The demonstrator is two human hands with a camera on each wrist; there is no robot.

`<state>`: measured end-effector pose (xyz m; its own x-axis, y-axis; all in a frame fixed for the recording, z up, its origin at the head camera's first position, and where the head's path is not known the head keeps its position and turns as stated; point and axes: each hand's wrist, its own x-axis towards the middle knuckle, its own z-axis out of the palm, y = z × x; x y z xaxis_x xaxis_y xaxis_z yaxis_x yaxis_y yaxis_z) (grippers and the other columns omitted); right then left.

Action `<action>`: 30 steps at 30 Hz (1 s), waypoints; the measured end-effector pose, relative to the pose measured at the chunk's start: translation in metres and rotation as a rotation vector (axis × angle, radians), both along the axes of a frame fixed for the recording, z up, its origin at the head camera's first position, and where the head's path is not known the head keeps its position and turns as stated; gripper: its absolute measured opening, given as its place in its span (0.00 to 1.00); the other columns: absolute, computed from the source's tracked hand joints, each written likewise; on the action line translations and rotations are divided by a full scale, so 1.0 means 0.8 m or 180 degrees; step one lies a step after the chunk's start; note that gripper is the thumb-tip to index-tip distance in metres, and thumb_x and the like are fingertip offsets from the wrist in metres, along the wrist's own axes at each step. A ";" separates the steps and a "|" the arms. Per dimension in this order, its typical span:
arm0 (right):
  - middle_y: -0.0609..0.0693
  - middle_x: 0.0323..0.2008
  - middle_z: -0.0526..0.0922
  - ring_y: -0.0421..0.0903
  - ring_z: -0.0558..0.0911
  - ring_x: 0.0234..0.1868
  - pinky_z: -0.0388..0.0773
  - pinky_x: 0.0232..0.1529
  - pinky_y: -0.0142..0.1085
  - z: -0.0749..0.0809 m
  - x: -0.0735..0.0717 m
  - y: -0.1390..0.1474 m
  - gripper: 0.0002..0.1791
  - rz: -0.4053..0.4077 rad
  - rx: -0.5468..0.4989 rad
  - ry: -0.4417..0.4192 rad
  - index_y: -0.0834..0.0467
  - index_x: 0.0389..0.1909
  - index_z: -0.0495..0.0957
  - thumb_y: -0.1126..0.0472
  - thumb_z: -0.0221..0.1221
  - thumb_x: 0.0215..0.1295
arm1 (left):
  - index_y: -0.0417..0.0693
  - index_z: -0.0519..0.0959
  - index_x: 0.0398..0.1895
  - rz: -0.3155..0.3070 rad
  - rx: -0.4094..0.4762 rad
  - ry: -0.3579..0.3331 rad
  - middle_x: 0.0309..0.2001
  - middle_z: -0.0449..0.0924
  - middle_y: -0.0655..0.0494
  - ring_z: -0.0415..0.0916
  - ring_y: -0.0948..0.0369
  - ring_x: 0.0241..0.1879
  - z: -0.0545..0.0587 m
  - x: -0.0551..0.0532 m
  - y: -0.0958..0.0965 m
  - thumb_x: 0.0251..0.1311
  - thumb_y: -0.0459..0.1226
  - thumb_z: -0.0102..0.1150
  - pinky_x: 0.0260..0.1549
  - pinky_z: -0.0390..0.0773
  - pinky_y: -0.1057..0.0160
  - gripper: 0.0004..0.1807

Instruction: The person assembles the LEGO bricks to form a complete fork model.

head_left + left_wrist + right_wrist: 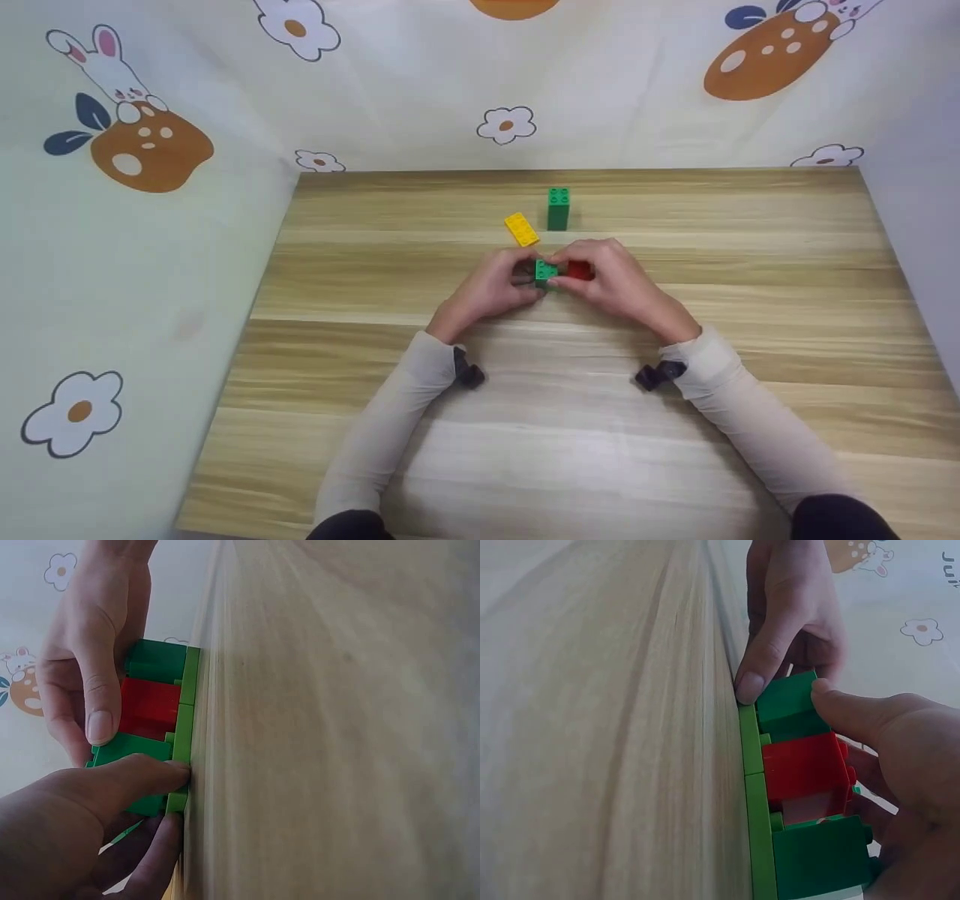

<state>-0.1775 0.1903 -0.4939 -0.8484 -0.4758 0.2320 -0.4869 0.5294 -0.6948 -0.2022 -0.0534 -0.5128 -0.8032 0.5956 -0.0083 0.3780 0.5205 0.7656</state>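
Note:
A row of toy building blocks stands on flat light green bricks [185,739] low on the table. On it are a green brick [546,271] at the left, a red brick [804,772] in the middle and another green brick [821,859] at the right, mostly hidden under the right hand in the head view. My left hand [496,286] holds the left end, its thumb at the light green base beside the left green brick. My right hand [619,279] reaches over the red brick and pinches the top of that left green brick between thumb and fingers.
Behind the hands, a tall green block stack [558,210] stands upright. To its left lies a yellow brick [522,229], studs up. The wooden table [375,225] meets a patterned cloth wall [420,82] at the back and left.

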 end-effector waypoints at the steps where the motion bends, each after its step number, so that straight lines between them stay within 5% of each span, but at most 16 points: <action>1: 0.45 0.49 0.93 0.45 0.87 0.45 0.84 0.48 0.41 0.000 0.000 0.000 0.15 0.0010 -0.0003 -0.0003 0.50 0.54 0.92 0.56 0.76 0.67 | 0.46 0.84 0.60 0.0002 -0.0001 -0.0008 0.55 0.89 0.54 0.85 0.59 0.53 0.000 0.000 0.000 0.61 0.34 0.78 0.64 0.84 0.58 0.23; 21: 0.46 0.49 0.94 0.44 0.88 0.44 0.86 0.47 0.41 0.002 0.000 -0.002 0.15 -0.0049 0.0113 0.0038 0.50 0.53 0.92 0.56 0.76 0.67 | 0.48 0.86 0.59 0.0065 0.0041 -0.0206 0.55 0.89 0.55 0.87 0.60 0.55 0.001 0.000 0.003 0.65 0.34 0.76 0.65 0.85 0.60 0.19; 30: 0.48 0.50 0.94 0.46 0.89 0.46 0.87 0.50 0.42 0.001 0.000 -0.003 0.16 -0.0053 0.0242 0.0217 0.53 0.54 0.92 0.54 0.75 0.69 | 0.48 0.88 0.56 0.0035 0.0098 -0.0102 0.53 0.89 0.54 0.86 0.60 0.53 -0.003 -0.002 0.003 0.64 0.35 0.78 0.62 0.86 0.61 0.18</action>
<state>-0.1774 0.1881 -0.4930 -0.8398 -0.4803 0.2532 -0.5224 0.5878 -0.6177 -0.2034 -0.0512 -0.5153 -0.8093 0.5872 -0.0160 0.3475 0.5006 0.7929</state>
